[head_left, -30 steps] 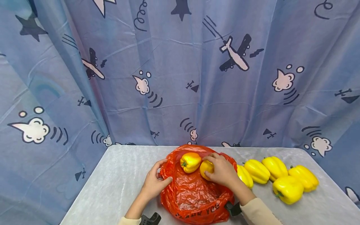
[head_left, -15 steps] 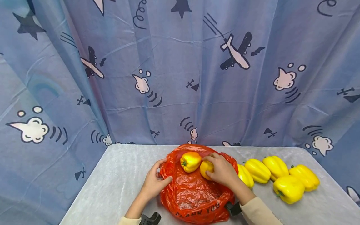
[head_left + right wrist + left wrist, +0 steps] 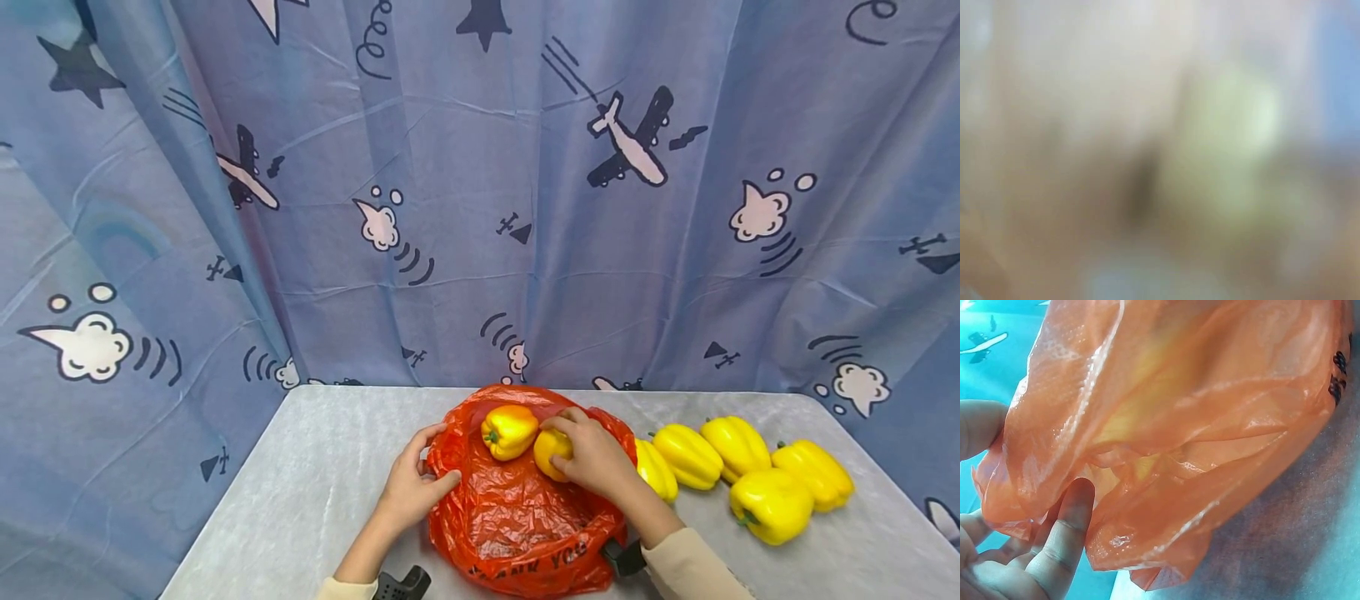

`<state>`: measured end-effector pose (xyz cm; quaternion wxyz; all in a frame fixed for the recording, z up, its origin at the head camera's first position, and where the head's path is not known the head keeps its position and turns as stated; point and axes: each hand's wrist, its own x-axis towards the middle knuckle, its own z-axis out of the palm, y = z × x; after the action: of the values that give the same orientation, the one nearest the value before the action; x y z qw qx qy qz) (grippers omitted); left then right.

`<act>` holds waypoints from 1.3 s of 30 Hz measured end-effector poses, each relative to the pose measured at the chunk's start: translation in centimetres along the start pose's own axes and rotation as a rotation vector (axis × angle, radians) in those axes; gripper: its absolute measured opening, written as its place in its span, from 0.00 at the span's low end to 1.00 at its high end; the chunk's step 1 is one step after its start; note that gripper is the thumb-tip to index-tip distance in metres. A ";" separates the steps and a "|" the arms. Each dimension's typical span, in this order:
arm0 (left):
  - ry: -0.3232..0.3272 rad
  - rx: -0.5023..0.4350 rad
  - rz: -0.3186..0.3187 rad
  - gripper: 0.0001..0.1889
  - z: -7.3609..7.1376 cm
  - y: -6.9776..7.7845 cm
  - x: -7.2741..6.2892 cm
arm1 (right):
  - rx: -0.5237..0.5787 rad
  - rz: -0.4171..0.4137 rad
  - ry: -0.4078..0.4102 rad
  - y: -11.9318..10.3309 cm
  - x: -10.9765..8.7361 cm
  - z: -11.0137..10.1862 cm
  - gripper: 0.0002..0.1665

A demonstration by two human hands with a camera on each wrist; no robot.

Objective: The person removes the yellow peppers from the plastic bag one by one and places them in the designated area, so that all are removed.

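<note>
A red plastic bag lies with its mouth spread wide, black lettering along its near side. At the left rim my left hand holds the bag's edge; in the left wrist view the thin plastic runs between thumb and fingers, with a yellow shape showing through. Inside the bag, toward the back, sits a yellow bell pepper with an orange blush and a green stem. Beside it my right hand grips a second yellow bell pepper from above, partly covering it. The right wrist view is heavily blurred.
Several yellow bell peppers lie on the light grey tabletop right of the bag, the nearest partly hidden by the bag and right arm. A blue patterned curtain hangs behind the table.
</note>
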<state>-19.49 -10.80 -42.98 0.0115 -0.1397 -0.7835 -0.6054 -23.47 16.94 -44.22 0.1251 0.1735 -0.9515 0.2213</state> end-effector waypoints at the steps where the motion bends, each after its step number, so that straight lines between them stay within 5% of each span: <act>1: 0.001 -0.006 0.003 0.33 0.0 0.1 -0.1 | 0.003 -0.001 0.002 0.0 0.0 0.0 0.25; 33: -0.002 0.012 -0.006 0.32 0.0 0.4 -0.2 | 0.129 0.032 0.019 -1.8 -1.2 -1.1 0.22; 39: 0.006 0.029 -0.009 0.33 0.2 -1.4 0.5 | 0.143 0.034 0.038 -2.5 -1.7 -2.2 0.22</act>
<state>-20.23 -10.85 -44.27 0.0130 -0.1344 -0.7926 -0.5946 -20.64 16.32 -41.86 0.1268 0.1616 -0.9334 0.2942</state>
